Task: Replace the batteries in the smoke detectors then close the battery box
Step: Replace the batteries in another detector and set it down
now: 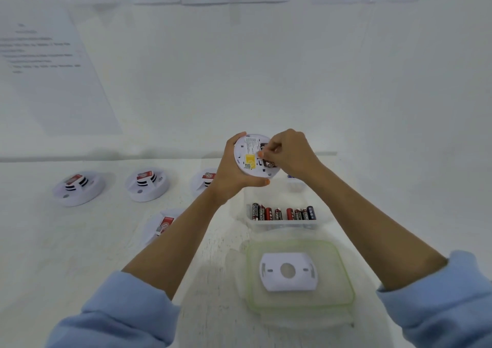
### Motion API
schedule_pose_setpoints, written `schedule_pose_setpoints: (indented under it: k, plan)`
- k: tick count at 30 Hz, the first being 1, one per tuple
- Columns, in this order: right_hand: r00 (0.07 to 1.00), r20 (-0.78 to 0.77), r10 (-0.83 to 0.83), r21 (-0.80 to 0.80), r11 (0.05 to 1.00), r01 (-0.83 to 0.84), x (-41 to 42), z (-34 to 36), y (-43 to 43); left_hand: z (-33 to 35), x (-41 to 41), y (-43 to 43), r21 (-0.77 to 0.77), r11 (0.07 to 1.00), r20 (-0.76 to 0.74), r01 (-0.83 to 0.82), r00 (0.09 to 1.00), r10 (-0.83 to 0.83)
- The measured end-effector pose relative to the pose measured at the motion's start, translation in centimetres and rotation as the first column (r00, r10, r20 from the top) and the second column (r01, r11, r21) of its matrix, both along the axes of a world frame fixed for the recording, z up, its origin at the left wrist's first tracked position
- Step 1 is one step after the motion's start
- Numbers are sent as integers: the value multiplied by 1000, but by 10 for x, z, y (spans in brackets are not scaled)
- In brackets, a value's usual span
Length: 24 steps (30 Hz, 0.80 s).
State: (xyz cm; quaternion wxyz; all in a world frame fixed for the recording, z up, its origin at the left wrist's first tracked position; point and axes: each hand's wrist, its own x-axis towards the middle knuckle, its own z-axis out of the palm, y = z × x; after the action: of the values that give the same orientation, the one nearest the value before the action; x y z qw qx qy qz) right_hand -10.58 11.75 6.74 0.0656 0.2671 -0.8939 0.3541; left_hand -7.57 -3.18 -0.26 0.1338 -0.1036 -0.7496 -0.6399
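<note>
Fingers [274, 149] of the right hand [291, 154] pinch something unclear inside the smoke detector [250, 158]; left hand [234, 173] grips it.
Risk: wrong polarity, or a slip from that one-handed hold.

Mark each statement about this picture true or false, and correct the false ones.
1. The left hand holds a smoke detector with its back to the camera. True.
2. The battery box is closed. False: it is open, and its lid lies on the table, nearer the person.
3. A white mounting plate lies on the lid. True.
4. The right hand rests flat on the table. False: it is raised, with its curled fingers at the held detector's battery bay.
</note>
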Motion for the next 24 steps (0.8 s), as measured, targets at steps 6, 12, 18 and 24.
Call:
schedule_pose_setpoints:
  k: [6,12,18,24]
  plan:
    - [980,31,197,64,978,-199,-6,-2,22,0,6,-4,-8,1000,41,3,999,-3]
    - [856,380,351,-332,915,-228,-11,-2,30,7,8,1,-2,999,58,49,997,-49]
    - [844,379,379,-414,885,-212,-23,-13,21,12,2,1,-39,998,50,39,998,-37]
    - [872,379,310,-492,866,-94,-43,-11,18,16,-13,-7,-7,999,42,-33,999,33]
